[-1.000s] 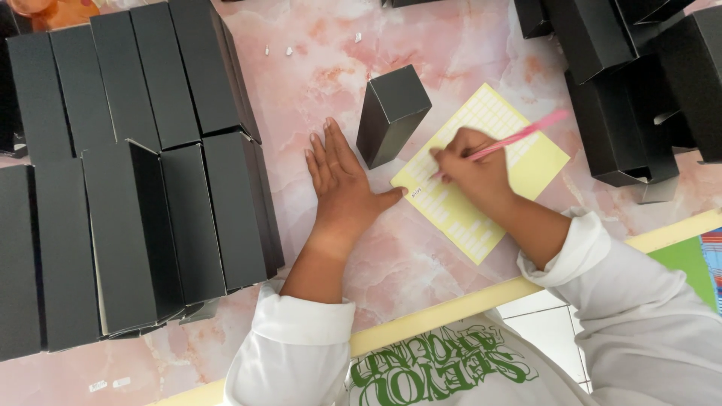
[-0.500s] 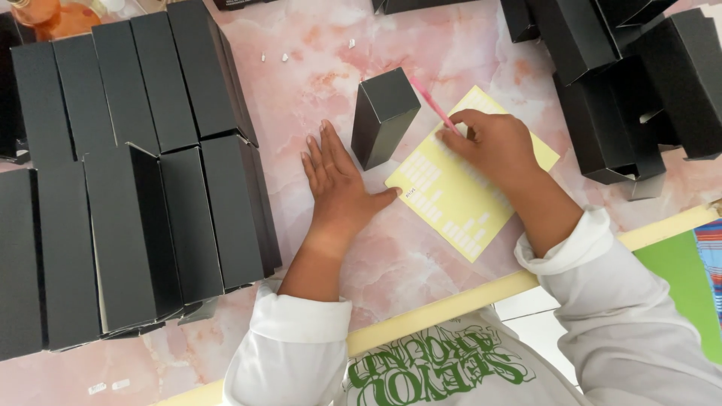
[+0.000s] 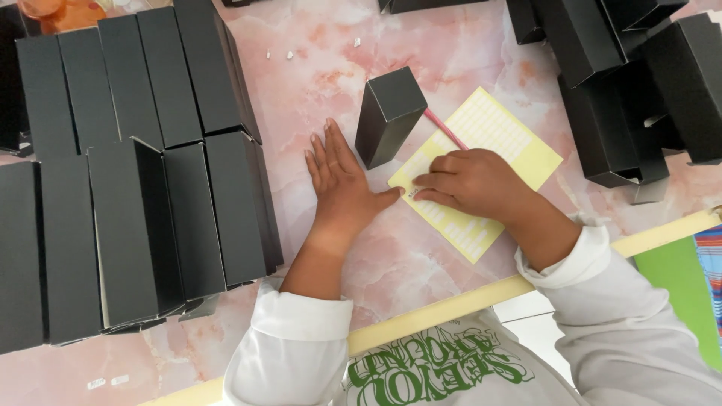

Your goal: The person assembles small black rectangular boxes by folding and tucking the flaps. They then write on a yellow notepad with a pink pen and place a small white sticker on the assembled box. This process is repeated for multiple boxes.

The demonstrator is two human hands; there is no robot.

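Upright box (image 3: pixel 388 114) on the tabletop (image 3: pixel 466 53) just beyond left hand (image 3: pixel 342 184) lying flat, label sheet (image 3: pixel 481 162) under right hand (image 3: pixel 470 182) to its right, pen (image 3: pixel 445 129) across sheet's far corner, box rows (image 3: pixel 135 173) far left, box pile (image 3: pixel 632 83) far right.

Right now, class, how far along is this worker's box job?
Done: rows of black boxes lie packed at the left. In hand: the right hand picks at the yellow label sheet; the left hand rests flat beside one upright black box. Left: open boxes at the right.
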